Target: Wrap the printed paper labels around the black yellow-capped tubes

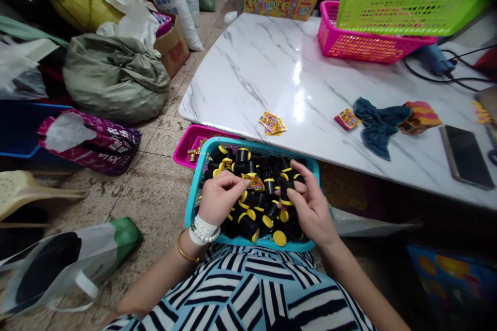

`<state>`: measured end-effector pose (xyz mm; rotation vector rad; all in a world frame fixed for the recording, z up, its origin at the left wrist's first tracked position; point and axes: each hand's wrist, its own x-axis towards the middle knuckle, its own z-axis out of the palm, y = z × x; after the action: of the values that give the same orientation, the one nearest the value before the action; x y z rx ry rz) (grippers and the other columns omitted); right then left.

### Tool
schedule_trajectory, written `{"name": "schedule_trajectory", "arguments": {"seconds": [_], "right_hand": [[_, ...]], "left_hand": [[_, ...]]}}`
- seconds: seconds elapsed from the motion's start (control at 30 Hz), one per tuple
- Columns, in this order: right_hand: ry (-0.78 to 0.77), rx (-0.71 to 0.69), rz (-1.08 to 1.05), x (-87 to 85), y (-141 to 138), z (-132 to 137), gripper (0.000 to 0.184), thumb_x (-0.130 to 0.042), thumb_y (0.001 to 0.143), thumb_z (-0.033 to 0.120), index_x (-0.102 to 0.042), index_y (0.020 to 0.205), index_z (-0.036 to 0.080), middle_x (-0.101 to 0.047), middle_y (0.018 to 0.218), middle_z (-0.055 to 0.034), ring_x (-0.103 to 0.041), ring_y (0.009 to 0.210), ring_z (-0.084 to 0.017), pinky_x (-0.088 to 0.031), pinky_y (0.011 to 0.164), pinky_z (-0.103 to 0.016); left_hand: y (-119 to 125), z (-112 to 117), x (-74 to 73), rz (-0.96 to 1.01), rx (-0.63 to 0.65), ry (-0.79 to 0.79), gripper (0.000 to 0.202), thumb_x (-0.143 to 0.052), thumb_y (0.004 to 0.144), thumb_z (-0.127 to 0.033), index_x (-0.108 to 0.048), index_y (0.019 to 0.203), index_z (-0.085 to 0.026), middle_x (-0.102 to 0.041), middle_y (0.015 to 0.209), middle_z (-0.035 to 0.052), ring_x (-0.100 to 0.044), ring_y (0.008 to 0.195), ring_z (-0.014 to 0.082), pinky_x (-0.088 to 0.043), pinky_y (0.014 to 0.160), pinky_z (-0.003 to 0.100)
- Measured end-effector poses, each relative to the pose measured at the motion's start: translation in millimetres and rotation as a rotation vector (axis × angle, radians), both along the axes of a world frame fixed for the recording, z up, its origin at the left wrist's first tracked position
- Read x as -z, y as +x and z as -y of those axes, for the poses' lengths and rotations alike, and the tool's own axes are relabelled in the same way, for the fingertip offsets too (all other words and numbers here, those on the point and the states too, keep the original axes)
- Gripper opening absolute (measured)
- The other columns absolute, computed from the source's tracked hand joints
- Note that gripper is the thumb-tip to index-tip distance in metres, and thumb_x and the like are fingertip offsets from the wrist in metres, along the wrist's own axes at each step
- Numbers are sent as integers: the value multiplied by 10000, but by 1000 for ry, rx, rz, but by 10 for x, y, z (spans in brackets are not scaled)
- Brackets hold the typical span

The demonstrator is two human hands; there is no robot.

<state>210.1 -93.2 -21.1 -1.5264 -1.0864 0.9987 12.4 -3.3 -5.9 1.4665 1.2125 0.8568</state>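
Head view: the right hand is holding a black canister over the blue basket, its grip wrapping the canister's sides. The left hand is pinching a small orange-yellow packet by its edge, left of the canister; packet and canister are sitting apart. Beneath both hands, many black canisters with yellow lids are lying jumbled, filling the basket. Striped clothing is showing just below the basket's near rim. A magenta tray is sitting partly under the edge of the white desk, beside the basket. On the desk, a fanned pile of packets is lying near the front edge; farther right, a small stack of packets is lying beside a dark blue cloth, then a phone. Behind, a green basket is leaning inside a pink basket.
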Motion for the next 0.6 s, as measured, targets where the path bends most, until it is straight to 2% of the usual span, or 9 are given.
{"name": "schedule_trajectory", "arguments": {"seconds": [0.03, 0.13, 0.2, 0.27, 0.33, 0.4, 0.5, 0.6], "right_hand": [[-5, -5, -54, -8, -22, -69, 503, -464, 972, 346, -378, 1468, 338, -656, 964, -35, -659, 681, -158, -591, 623, -318], [8, -97, -88, -5, -47, -249, 358, -434, 987, 372, -585, 1306, 315, -622, 1056, -58, -649, 688, -141, -584, 626, -312], [39, -163, -26, -12, -51, -320, 292, -502, 962, 397, -653, 1187, 290, -621, 1073, -60, -651, 763, -159, -568, 628, -299], [91, -196, 122, -29, -63, -361, 280, -638, 888, 403, -669, 1134, 273, -634, 1057, -59, -641, 861, -189, -547, 652, -291], [142, -201, 269, -38, -88, -393, 232, -695, 852, 366, -697, 1053, 250, -648, 993, -56, -623, 908, -202, -525, 719, -303], [157, -189, 322, -22, -118, -422, 133, -637, 900, 320, -713, 958, 228, -649, 898, -45, -619, 861, -187, -502, 769, -318], [103, -198, 268, 43, -158, -446, 218, -540, 959, 308, -705, 850, 215, -627, 788, -24, -613, 759, -161, -489, 726, -300], [16, -220, 166, 116, -193, -431, 269, -507, 974, 350, -676, 818, 212, -589, 769, -9, -606, 667, -135, -489, 622, -263]], "left_hand": [[24, -1, -15, 24, 22, -60, 218, -726, 781, -331, -737, 642, -164, -637, 657, 26, -554, 648, 136, -439, 636, 261], [60, -15, -49, 45, 15, -175, 230, -725, 782, -364, -744, 693, -154, -649, 629, 17, -528, 582, 123, -405, 571, 249], [58, -37, -58, 8, 14, -144, 222, -732, 774, -353, -744, 682, -151, -658, 629, 21, -538, 587, 127, -405, 574, 252], [52, -63, -53, -29, 46, -71, 213, -737, 768, -323, -737, 642, -151, -675, 658, 35, -575, 634, 142, -435, 627, 263], [52, -81, -30, -32, 79, -16, 219, -736, 773, -301, -725, 609, -156, -677, 670, 39, -593, 663, 148, -453, 672, 271], [59, -87, 8, -5, 86, 10, 214, -730, 786, -291, -726, 614, -163, -676, 680, 36, -596, 671, 145, -464, 687, 271], [70, -78, 63, 37, 37, 46, 136, -733, 787, -269, -760, 694, -173, -702, 745, 44, -624, 722, 152, -490, 718, 270], [79, -66, 69, 50, -19, 68, 75, -756, 757, -248, -783, 754, -178, -726, 806, 57, -654, 767, 166, -515, 727, 273]]}}
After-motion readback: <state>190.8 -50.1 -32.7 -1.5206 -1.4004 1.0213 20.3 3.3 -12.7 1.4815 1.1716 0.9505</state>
